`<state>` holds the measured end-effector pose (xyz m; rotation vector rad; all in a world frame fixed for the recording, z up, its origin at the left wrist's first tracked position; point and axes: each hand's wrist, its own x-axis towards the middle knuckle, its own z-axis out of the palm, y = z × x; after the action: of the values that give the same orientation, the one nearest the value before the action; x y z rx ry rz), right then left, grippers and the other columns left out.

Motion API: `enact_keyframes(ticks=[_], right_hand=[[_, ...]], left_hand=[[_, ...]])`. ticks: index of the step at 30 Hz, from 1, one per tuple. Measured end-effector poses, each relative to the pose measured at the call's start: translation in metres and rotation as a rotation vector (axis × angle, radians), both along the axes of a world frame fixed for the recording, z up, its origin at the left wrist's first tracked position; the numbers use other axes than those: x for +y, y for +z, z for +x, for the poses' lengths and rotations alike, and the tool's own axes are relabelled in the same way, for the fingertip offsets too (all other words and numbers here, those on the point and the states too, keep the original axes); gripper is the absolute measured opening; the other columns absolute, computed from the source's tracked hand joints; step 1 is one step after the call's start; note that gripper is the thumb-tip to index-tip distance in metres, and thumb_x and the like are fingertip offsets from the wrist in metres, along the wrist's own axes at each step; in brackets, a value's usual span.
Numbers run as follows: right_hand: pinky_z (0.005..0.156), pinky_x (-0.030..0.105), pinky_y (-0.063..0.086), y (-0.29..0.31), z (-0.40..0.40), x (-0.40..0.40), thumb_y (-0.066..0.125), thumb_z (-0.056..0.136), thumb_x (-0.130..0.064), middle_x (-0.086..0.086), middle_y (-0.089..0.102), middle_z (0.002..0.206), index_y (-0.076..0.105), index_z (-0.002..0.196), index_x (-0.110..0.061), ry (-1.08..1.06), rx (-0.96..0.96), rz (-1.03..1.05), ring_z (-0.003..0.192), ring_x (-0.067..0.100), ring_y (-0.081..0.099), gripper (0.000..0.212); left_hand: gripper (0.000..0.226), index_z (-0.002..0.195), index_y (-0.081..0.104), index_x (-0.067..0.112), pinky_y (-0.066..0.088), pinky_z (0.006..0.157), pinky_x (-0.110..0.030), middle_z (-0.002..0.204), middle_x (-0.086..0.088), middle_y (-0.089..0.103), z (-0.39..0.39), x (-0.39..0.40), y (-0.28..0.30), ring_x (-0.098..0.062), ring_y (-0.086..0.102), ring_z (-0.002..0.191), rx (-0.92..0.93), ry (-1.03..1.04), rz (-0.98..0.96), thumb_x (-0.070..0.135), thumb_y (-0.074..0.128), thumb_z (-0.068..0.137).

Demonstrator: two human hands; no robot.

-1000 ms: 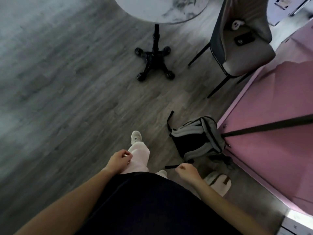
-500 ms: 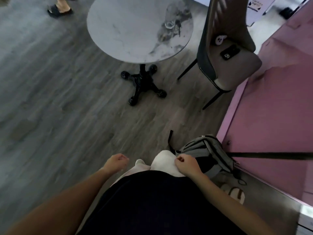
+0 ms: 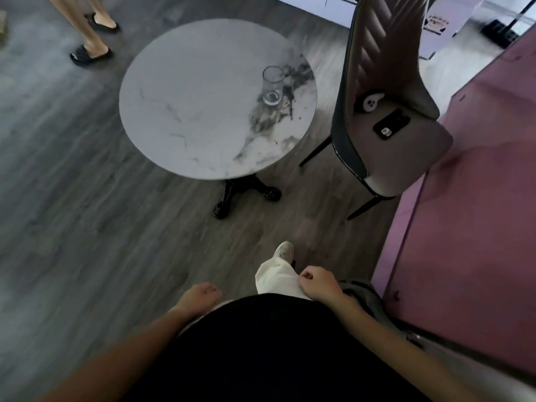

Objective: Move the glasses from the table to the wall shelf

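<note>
One clear drinking glass (image 3: 272, 85) stands upright on the right side of a round marble table (image 3: 188, 111) ahead of me. My left hand (image 3: 200, 295) and my right hand (image 3: 317, 282) hang low at my waist, far short of the table. Both have loosely curled fingers and hold nothing. No wall shelf is in view.
A padded chair (image 3: 406, 146) stands right of the table with a phone (image 3: 391, 124) and a small white object (image 3: 372, 101) on its seat. A pink wall (image 3: 478, 198) runs along the right. A grey backpack (image 3: 365, 294) lies by my right side. Another person's feet (image 3: 90, 53) stand beyond the table.
I have walked closer and my view has lifted, so the whole tabletop and the glass now show. The backpack has slid down beside me. Both hands stay empty at my waist.
</note>
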<state>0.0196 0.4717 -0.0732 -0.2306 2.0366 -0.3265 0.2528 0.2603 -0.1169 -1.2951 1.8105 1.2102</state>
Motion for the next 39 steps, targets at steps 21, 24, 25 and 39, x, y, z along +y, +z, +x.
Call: enact_keyframes(ticks=[21, 24, 25, 39], right_hand=[[0.087, 0.034, 0.048, 0.046, -0.248, -0.171, 0.054, 0.092, -0.034, 0.006, 0.068, 0.107, 0.064, 0.099, -0.021, 0.104, 0.114, -0.193, 0.104, 0.027, 0.06, 0.018], [0.083, 0.035, 0.048, 0.065, -0.278, -0.217, 0.057, 0.091, -0.038, 0.0, 0.065, 0.098, 0.06, 0.105, -0.024, 0.105, 0.225, -0.296, 0.099, 0.024, 0.061, 0.02], [0.084, 0.035, 0.048, 0.071, -0.285, -0.234, 0.058, 0.091, -0.038, 0.0, 0.064, 0.099, 0.058, 0.111, -0.023, 0.114, 0.263, -0.331, 0.098, 0.024, 0.061, 0.025], [0.087, 0.04, 0.053, 0.063, -0.308, -0.344, 0.06, 0.094, -0.03, 0.009, 0.052, 0.122, 0.067, 0.117, -0.013, 0.391, 0.559, -0.407, 0.105, 0.028, 0.059, 0.029]], left_hand=[[0.019, 0.076, 0.06, 0.031, 0.051, 0.059, -0.026, 0.067, 0.0, 0.065, -0.334, -0.134, 0.083, -0.005, 0.06, 0.053, 0.61, 0.129, -0.239, 0.02, 0.065, 0.091], [0.011, 0.084, 0.06, 0.026, 0.048, 0.061, -0.03, 0.076, -0.004, 0.068, -0.373, -0.17, 0.088, -0.014, 0.064, 0.059, 0.619, 0.18, -0.198, 0.027, 0.059, 0.095], [0.008, 0.09, 0.059, 0.025, 0.048, 0.063, -0.032, 0.08, -0.006, 0.069, -0.383, -0.181, 0.088, -0.018, 0.064, 0.062, 0.611, 0.206, -0.177, 0.03, 0.056, 0.096], [0.059, 0.135, 0.041, 0.039, 0.055, 0.091, -0.048, 0.113, -0.01, 0.07, -0.425, -0.24, 0.075, -0.032, 0.068, 0.101, 0.455, 0.172, -0.007, 0.047, 0.06, 0.08]])
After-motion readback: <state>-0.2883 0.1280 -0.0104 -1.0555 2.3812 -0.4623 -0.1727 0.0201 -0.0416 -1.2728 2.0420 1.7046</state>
